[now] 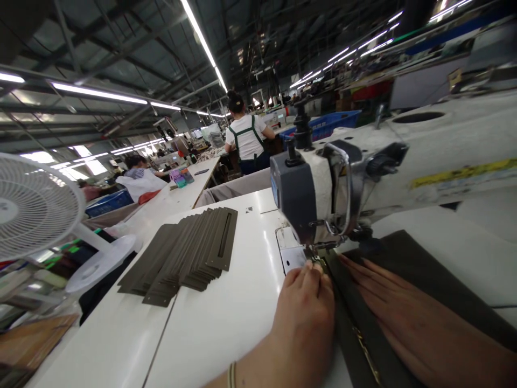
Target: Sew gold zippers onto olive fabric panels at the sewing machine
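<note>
A dark olive fabric piece (407,269) with a zipper strip (365,350) lies under the head of a white sewing machine (323,199). My left hand (305,315) rests on the table at the piece's left edge, fingers curled and pressed on the fabric just before the presser foot (317,258). My right hand (407,312) lies flat on the fabric, fingers stretched toward the needle. A fanned stack of dark slotted fabric pieces (189,253) lies to the left on the white table (226,318).
A white desk fan (36,207) stands at the left table edge. Other workers sit at tables further back, one in a white top with green straps (246,137). A blue crate (327,124) sits behind the machine.
</note>
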### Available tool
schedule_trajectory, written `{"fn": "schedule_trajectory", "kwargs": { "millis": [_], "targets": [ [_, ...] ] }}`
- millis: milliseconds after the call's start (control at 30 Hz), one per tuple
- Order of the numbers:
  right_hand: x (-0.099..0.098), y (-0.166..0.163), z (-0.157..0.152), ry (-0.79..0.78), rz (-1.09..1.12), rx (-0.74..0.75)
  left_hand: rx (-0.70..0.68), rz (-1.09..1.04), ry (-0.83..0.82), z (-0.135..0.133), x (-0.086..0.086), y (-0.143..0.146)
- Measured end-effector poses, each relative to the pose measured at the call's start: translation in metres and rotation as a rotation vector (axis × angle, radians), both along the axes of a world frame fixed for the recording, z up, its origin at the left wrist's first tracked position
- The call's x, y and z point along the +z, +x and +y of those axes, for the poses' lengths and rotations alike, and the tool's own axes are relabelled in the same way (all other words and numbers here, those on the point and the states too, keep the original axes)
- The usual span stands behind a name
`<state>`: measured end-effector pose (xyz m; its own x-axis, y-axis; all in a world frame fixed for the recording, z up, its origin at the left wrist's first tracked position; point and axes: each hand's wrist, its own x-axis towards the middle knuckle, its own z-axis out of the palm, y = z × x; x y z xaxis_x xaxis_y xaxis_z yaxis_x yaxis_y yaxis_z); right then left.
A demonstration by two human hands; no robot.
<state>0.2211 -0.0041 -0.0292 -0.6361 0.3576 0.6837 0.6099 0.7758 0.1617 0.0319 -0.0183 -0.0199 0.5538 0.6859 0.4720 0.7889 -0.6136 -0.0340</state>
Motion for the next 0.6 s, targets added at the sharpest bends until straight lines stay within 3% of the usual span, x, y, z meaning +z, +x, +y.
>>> {"fn": "schedule_trajectory", "kwargs": {
  "millis": [133, 300, 433, 600],
  "targets": [
    [-0.004, 0.001, 0.000, -0.050, 0.016, -0.001, 0.008, 0.005, 0.003, 0.000, -0.002, 0.000],
    [0.001, 0.000, -0.001, 0.027, -0.009, -0.018, -0.008, 0.020, -0.042, -0.002, 0.008, -0.003],
    [0.005, -0.002, -0.001, 0.038, -0.044, -0.042, -0.032, 0.026, 0.017, 0.001, 0.007, -0.004],
    [-0.007, -0.001, 0.000, -0.010, -0.047, -0.059, -0.042, 0.066, -0.004, 0.004, 0.008, -0.006]
  ]
}}
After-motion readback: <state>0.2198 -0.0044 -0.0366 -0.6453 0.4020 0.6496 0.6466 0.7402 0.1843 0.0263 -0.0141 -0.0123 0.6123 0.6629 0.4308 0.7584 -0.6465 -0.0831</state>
